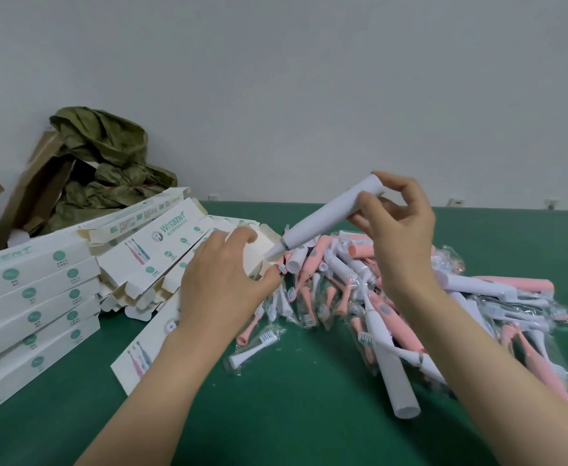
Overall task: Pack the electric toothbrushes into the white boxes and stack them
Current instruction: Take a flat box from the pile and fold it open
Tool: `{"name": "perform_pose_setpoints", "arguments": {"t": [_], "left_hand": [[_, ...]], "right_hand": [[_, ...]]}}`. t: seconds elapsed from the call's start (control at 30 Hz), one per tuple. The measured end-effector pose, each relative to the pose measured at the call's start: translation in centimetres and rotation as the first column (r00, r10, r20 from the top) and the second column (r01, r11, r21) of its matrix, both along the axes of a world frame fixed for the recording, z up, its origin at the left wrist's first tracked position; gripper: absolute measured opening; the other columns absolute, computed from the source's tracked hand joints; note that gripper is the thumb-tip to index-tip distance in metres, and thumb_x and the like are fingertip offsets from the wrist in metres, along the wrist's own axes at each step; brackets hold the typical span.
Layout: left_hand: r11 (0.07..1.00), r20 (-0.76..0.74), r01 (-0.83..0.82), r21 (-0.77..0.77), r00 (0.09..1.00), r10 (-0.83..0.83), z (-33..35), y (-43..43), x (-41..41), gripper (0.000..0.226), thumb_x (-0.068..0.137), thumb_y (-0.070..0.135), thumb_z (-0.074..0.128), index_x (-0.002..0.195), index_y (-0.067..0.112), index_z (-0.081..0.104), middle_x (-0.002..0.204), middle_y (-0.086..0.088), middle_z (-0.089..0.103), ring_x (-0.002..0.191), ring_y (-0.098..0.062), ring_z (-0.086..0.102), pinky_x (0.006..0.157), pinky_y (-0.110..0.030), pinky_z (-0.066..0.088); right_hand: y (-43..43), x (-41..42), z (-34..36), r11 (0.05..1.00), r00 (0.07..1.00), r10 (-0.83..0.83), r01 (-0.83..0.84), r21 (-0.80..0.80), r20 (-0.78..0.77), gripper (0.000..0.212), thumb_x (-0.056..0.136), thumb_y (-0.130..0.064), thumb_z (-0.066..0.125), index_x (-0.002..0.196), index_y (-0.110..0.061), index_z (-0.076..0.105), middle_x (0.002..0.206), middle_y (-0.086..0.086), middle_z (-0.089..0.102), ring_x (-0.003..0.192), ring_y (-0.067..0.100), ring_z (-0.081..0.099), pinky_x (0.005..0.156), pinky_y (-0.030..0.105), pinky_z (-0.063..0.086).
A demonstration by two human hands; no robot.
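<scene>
Right hand: fingers curled, pinching white toothbrush by its butt, tip angled down at the open box mouth. Left hand grips that box end. Loose toothbrush pile right of box.

One white plastic toothbrush handle aloft; one crumpled olive-green bag far left; pink-and-white toothbrushes, white cardboard boxes: too many to count.

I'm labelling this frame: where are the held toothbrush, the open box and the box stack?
Held toothbrush (323, 216): head view, middle of handle.
Open box (263, 246): head view, its open end.
Box stack (33, 280): head view, side of an upper box.
</scene>
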State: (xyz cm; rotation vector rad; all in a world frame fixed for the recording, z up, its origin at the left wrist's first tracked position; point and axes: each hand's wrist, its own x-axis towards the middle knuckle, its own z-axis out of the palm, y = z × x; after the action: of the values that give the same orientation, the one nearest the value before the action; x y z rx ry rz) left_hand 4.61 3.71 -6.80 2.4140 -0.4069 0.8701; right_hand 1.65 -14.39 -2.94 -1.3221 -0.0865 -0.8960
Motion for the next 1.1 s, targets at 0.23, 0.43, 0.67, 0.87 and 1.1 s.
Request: {"name": "perform_pose_setpoints", "arguments": {"t": [0.23,0.43,0.67,0.87,1.1], "left_hand": [[0.986,0.141,0.138,-0.095,0.982,-0.124,0.3,-0.9,-1.0,0.047,0.073,0.038,0.069,0.115,0.020,0.059,0.101,-0.002,0.058,0.094,-0.021,0.052,0.076,-0.033,0.041],[0.977,0.163,0.129,-0.167,0.981,-0.102,0.9,-0.2,-0.7,0.046,0.071,0.043,0.059,0.111,0.021,0.059,0.101,0.001,0.058,0.095,-0.017,0.051,0.076,-0.019,0.030],[0.966,0.181,0.113,-0.231,0.981,-0.072,1.1,0.9,0.0,0.042,0.071,0.039,0.062,0.109,0.022,0.058,0.102,0.000,0.058,0.090,-0.010,0.045,0.073,-0.009,0.023],[0.970,0.178,0.123,-0.211,0.980,-0.086,1.1,0.6,-0.2,0.042,0.071,0.037,0.065,0.109,0.020,0.059,0.100,-0.001,0.057,0.091,-0.017,0.050,0.073,-0.014,0.027],[0.976,0.119,0.140,-0.168,0.986,-0.120,0.9,0.4,-0.3,0.045,0.071,0.044,0.062,0.109,0.022,0.052,0.099,0.004,0.054,0.090,-0.013,0.044,0.070,-0.015,0.023]], "right_hand": [[4.0,-0.8,-1.3,0.923,1.000,0.004,-0.001,-0.385,0.007,0.018,0.079,-0.008,0.074,0.094,-0.016,0.069,0.094,-0.003,0.067,0.084,0.008,0.064,0.077,0.019,0.051],[4.3,-1.1,-1.1,0.675,0.999,-0.036,0.020,-0.737,-0.007,0.013,0.092,-0.016,0.060,0.089,-0.014,0.072,0.081,-0.011,0.058,0.075,-0.002,0.047,0.069,0.008,0.034],[3.6,-0.1,-4.8,0.355,0.852,-0.011,-0.486,-0.799,-0.523,0.009,0.084,-0.013,0.067,0.092,-0.016,0.068,0.087,-0.008,0.065,0.076,0.005,0.057,0.070,0.015,0.041],[4.6,0.3,-6.3,0.041,0.872,-0.033,-0.488,-0.872,-0.489,0.007,0.089,-0.017,0.059,0.089,-0.014,0.065,0.085,0.003,0.065,0.077,0.013,0.055,0.076,0.029,0.047],[-1.2,0.4,-1.6,0.702,0.844,-0.223,-0.207,-0.681,-0.487,0.015,0.091,-0.014,0.048,0.087,-0.008,0.061,0.069,0.000,0.061,0.050,0.001,0.055,0.050,0.014,0.042]]}}
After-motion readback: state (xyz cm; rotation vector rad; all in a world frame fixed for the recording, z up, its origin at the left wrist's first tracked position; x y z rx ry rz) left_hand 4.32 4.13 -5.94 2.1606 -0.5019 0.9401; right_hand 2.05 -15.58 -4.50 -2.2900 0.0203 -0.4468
